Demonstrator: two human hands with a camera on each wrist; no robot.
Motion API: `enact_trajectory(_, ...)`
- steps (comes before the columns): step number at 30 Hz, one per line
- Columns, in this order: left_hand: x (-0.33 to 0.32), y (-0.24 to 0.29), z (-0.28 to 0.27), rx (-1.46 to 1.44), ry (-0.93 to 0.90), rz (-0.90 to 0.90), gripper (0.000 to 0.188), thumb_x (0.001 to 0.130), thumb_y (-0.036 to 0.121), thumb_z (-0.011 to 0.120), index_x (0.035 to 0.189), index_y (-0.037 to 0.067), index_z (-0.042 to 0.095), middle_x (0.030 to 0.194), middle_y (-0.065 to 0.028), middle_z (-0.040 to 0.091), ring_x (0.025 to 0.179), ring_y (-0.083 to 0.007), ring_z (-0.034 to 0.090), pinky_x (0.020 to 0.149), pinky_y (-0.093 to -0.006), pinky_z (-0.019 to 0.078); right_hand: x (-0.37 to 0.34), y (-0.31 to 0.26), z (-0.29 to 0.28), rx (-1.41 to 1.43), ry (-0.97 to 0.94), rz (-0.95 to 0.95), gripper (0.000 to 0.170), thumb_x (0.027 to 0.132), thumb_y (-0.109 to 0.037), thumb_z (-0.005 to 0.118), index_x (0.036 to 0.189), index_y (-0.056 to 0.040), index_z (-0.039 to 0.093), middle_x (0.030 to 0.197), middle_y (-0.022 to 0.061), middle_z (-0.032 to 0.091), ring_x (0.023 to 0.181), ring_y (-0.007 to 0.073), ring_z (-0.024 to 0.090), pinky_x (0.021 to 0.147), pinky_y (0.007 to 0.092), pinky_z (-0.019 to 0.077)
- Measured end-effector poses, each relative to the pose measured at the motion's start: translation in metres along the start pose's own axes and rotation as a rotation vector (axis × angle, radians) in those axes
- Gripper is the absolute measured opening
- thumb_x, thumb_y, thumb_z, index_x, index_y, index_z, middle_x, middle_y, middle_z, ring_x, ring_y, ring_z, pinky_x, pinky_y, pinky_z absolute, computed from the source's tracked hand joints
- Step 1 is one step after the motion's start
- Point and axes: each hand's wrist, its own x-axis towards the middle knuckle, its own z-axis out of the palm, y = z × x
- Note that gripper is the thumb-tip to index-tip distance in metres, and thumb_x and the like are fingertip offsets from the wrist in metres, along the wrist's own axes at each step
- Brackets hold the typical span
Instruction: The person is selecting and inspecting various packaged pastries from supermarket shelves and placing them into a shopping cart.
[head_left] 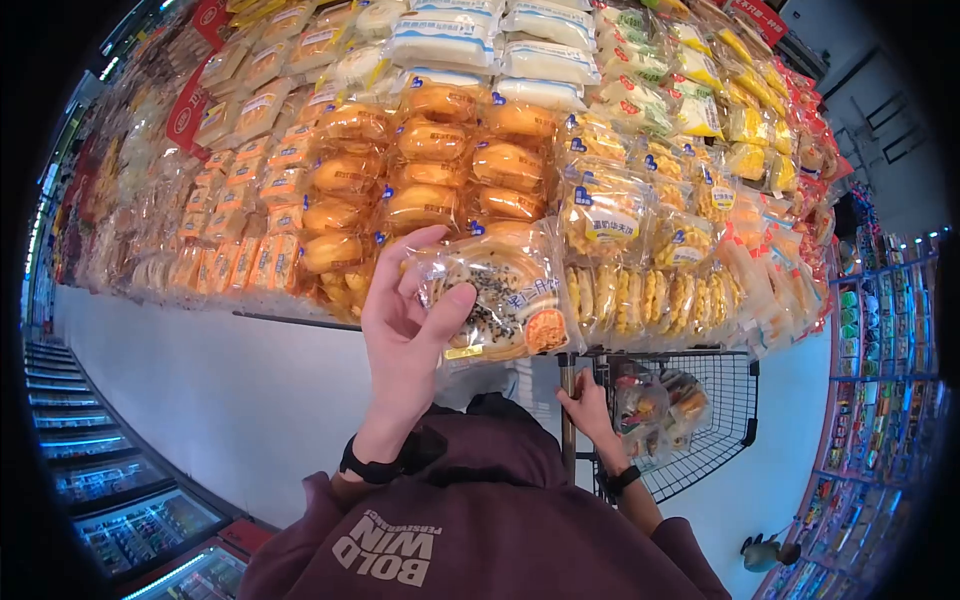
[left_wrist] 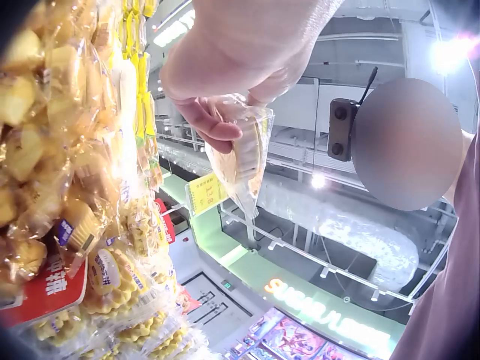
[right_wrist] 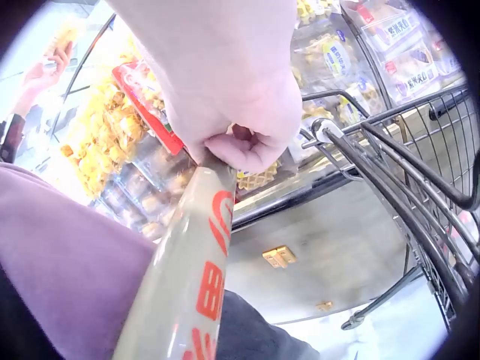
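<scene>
In the head view my left hand [head_left: 405, 320] holds a clear-wrapped pastry [head_left: 500, 290] topped with black seeds, its thumb across the front of the wrapper. The left wrist view has the same packet [left_wrist: 247, 154] edge-on below the fingers of that hand [left_wrist: 232, 56]. My right hand [head_left: 588, 408] grips the shopping cart's handle [head_left: 568, 385] lower down. Seen from the right wrist, curled fingers wrap the end of the pale handle [right_wrist: 187, 262] with red lettering. Directly behind the held packet lie rows of wrapped golden buns [head_left: 430, 165] and bagged waffles [head_left: 605, 215].
The wire cart [head_left: 735, 410] stands at the right with bagged goods [head_left: 665, 405] inside. A wide bank of packaged breads fills the front. Freezer cases [head_left: 130, 490] line the left, stocked shelves [head_left: 870, 400] the right. Another person [head_left: 768, 553] is at lower right.
</scene>
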Motion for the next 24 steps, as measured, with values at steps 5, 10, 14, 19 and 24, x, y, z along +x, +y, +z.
enact_trajectory(5,-0.012,0.015,-0.049,0.004,-0.011,-0.03,0.054,0.085,-0.007,0.064,0.135,-0.001,0.042,0.107,-0.0067,0.062,0.098,-0.0093,0.059,0.084,-0.0214,0.0485,-0.017,-0.021,0.03,-0.262,0.13,0.143,0.042,0.095,-0.042,0.055,0.105,-0.0013,0.048,0.068,0.0271,0.062,0.067,0.0467,0.062,0.058,0.0549,0.0486)
enact_trajectory(10,-0.027,0.048,-0.124,-0.056,-0.106,-0.031,0.057,0.086,-0.009,0.062,0.137,0.0,0.04,0.111,-0.0078,0.061,0.098,-0.0095,0.059,0.079,-0.0209,0.0505,-0.021,-0.044,0.05,-0.563,0.205,0.157,0.044,0.099,-0.043,0.046,0.099,-0.0003,0.052,0.069,0.0284,0.063,0.067,0.0482,0.062,0.059,0.0555,0.0498)
enact_trajectory(14,-0.044,0.085,-0.193,-0.122,-0.065,-0.048,0.058,0.084,-0.012,0.063,0.136,-0.001,0.039,0.111,-0.0077,0.062,0.096,-0.0112,0.062,0.076,-0.0201,0.0521,-0.016,-0.037,0.07,-0.558,0.344,0.086,0.048,0.098,-0.045,0.046,0.095,0.0017,0.059,0.071,0.0295,0.063,0.072,0.0487,0.062,0.065,0.0558,0.0494)
enact_trajectory(19,-0.062,0.122,-0.292,-0.01,-0.045,-0.051,0.041,0.084,-0.011,0.064,0.123,-0.006,0.053,0.135,-0.0083,0.045,0.104,-0.0136,0.06,0.076,-0.0213,0.0542,-0.019,-0.059,0.083,-0.507,0.358,0.276,0.067,0.092,-0.059,0.047,0.095,0.0045,0.069,0.079,0.0298,0.065,0.083,0.0459,0.064,0.076,0.0501,0.0496)
enact_trajectory(24,-0.073,0.174,-0.367,0.118,-0.095,0.023,0.031,0.082,-0.01,0.067,0.113,-0.01,0.059,0.138,-0.0098,0.04,0.107,-0.0144,0.059,0.079,-0.0229,0.0539,-0.021,-0.088,0.109,-0.63,0.378,0.466,0.066,0.086,-0.057,0.056,0.091,0.0077,0.069,0.085,0.0307,0.066,0.087,0.0458,0.065,0.079,0.0496,0.0509)
